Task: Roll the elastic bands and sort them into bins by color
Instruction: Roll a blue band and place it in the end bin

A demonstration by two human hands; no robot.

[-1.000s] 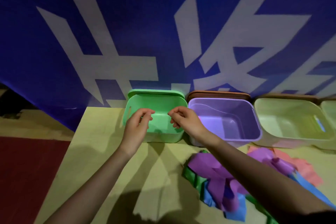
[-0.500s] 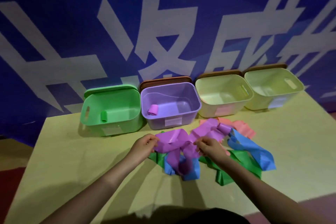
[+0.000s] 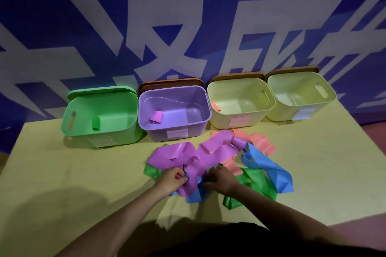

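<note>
From my remote seat, the left hand (image 3: 174, 178) pinched a strand in the tangled heap of purple, green, blue and pink flat elastic bands (image 3: 217, 165) lying on the yellow tabletop (image 3: 83, 173) before the bins. The right hand (image 3: 220, 177) curled into the same knot, its grip on something I couldn't identify. I judged that pulling one band would drag neighbouring colours along.
</note>
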